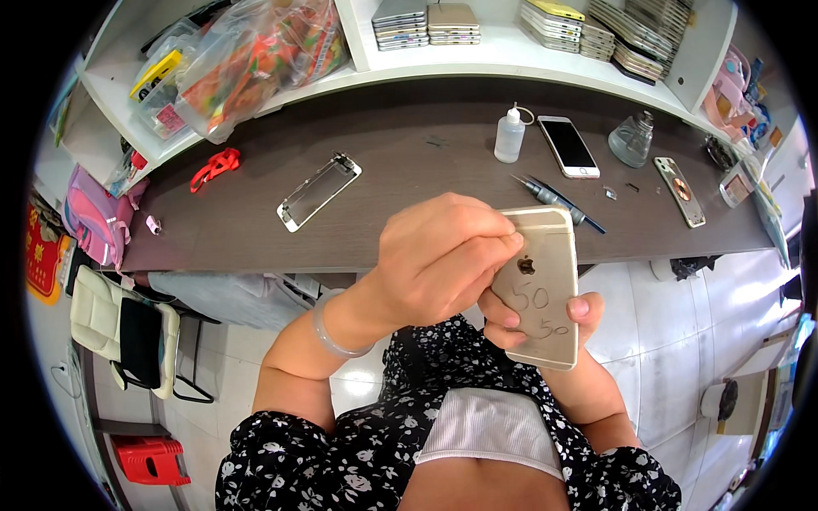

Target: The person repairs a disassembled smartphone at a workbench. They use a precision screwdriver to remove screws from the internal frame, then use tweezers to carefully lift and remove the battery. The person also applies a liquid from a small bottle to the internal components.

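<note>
A gold smartphone [545, 298] is held up in front of my body, over the desk's near edge, its back facing me. Handwritten marks and a dark logo show on that back. My right hand [511, 328] is closed round its lower half, thumb on the right edge and fingers at the left. At the upper left corner, by the camera, my left hand [443, 255] pinches with its fingertips against the phone. Whatever lies between those fingertips is hidden. Beyond the phone, a blue-grey pen-like screwdriver [554, 198] and thin tools lie on the desk.
On the dark desk [409, 187] are a phone screen frame [319, 192], a red strap [216, 169], a white dropper bottle [509, 136], a white-framed phone [568, 146], a glass bottle [630, 140] and a phone shell [680, 192]. A white shelf [511, 66] behind holds stacked phones.
</note>
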Tool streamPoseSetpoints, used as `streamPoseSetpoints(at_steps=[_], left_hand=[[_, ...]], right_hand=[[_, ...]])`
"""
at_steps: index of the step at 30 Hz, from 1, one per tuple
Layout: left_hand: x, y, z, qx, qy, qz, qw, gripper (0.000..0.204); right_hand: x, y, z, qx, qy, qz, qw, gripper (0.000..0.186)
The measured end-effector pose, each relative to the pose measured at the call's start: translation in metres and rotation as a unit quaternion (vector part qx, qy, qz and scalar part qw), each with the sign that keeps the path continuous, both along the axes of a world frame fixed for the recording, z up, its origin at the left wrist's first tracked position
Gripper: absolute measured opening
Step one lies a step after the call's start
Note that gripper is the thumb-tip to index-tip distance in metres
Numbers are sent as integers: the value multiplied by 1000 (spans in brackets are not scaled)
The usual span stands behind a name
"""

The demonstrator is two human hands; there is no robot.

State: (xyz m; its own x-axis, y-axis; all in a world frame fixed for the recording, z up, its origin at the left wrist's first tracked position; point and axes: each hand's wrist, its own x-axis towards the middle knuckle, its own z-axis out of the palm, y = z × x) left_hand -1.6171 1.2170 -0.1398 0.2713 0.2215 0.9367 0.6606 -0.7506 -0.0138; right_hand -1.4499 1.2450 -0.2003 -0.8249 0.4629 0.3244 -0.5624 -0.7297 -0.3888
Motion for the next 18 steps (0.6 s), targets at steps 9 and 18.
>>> streamPoseSetpoints(at_steps=[9,18], left_hand=[[-2,-20,-2,-64,15,-159,985,26],[-10,5,-7,-174,-193,-109,960,15]], right_hand=[[27,36,26,-126,158,1,979,63],[35,38,17,-34,153,69,985,72]])
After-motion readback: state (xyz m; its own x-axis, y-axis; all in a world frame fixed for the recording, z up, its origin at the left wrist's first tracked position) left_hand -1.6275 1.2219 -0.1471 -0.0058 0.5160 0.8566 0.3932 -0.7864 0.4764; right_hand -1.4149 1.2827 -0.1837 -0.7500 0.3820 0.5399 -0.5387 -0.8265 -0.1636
